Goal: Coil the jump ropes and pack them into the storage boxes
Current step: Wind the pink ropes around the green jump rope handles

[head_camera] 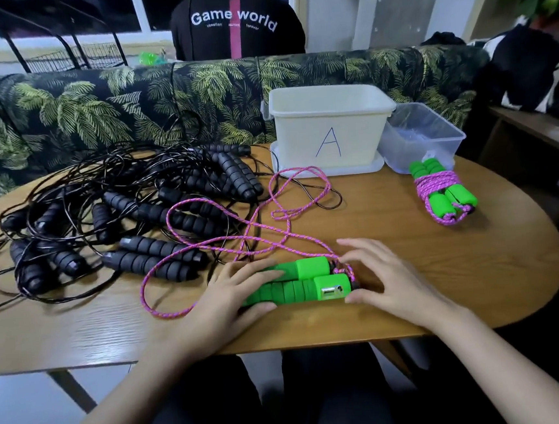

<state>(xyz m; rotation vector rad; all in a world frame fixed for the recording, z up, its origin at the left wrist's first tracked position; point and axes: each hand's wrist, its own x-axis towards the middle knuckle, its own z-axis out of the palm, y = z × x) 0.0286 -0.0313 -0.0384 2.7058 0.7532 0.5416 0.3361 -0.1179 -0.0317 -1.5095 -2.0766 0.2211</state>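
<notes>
Down at the lower middle of the frame, both hands are on the green handles, which lie side by side on the wooden surface with their ends lined up. The left hand lies over their left half, fingers fairly straight across the top and thumb along the near side: resting and steadying, not a closed grip. The right hand is spread wide at the cord end, fingers straight, thumb tip touching the near handle's end, index tip by the spot where the pink cord comes out; it holds nothing. That cord runs loose, looping up toward the middle of the frame and across the edge of the black ropes, a big tangled heap filling the left. Over at the right, a wrapped green bundle sits with its cord wound round its handles, just in front of the clear box, not in it. The white box marked A stands at upper middle; what's inside, can't tell. My read: the handles are being squared up, the opening of the coiling step for this second green rope. Next calls for one hand to clamp the pair while the other gathers the pink cord and winds it round, taking care not to drag a black cord along where they cross.
</notes>
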